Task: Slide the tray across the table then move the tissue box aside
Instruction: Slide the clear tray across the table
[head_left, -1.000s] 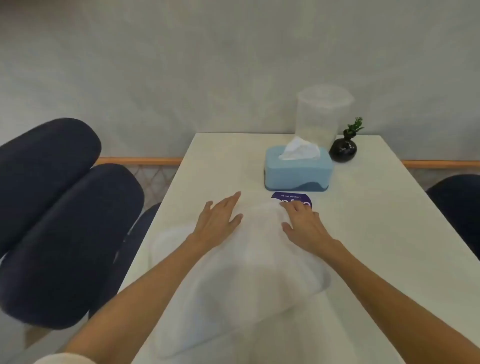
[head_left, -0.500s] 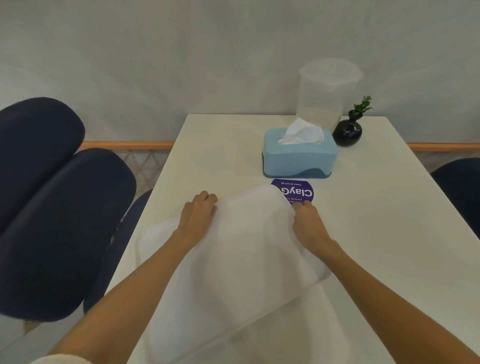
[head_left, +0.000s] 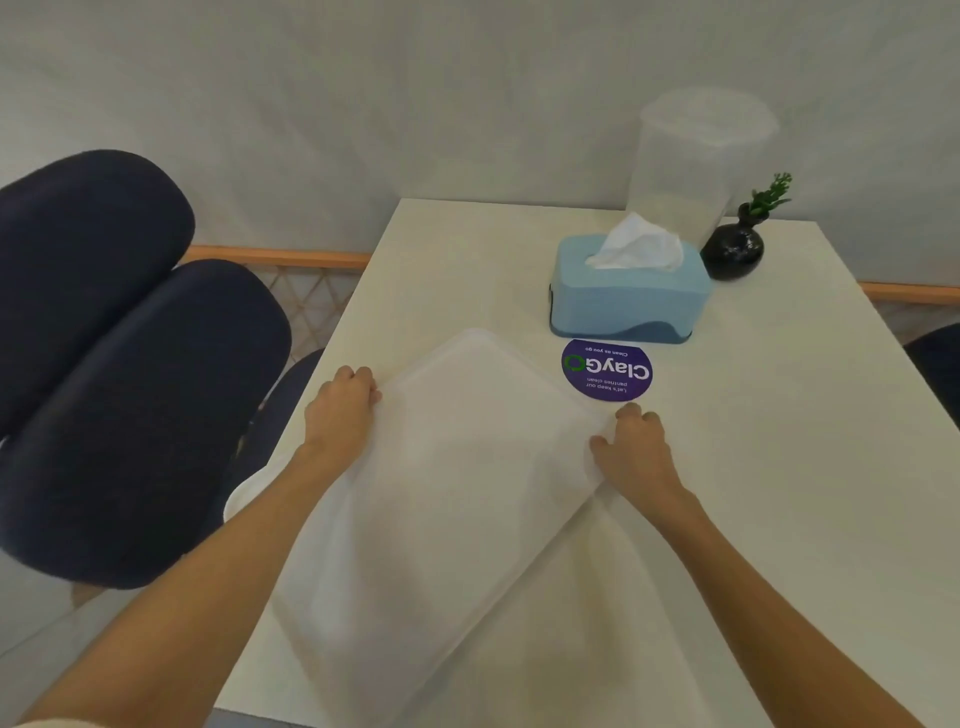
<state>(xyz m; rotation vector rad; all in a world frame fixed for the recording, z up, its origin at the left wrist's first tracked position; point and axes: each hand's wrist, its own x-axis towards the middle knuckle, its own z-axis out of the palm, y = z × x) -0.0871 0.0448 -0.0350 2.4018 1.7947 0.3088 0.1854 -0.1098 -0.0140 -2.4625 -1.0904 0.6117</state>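
Note:
A white translucent tray (head_left: 457, 499) lies askew on the white table (head_left: 779, 467), its near-left corner hanging over the left table edge. My left hand (head_left: 343, 410) is curled over the tray's far-left rim. My right hand (head_left: 631, 449) grips the tray's right rim. The light blue tissue box (head_left: 626, 301), with a white tissue sticking out of its top, stands beyond the tray towards the far right, apart from both hands.
A round purple sticker (head_left: 607, 370) sits on the table between tray and box. Behind the box stand a clear plastic container (head_left: 685, 166) and a small black vase with a green sprig (head_left: 733, 249). Dark blue chairs (head_left: 114, 395) flank the left side.
Both hands went from lying flat on the tray to gripping its side rims. The tray has shifted left, uncovering the whole purple sticker.

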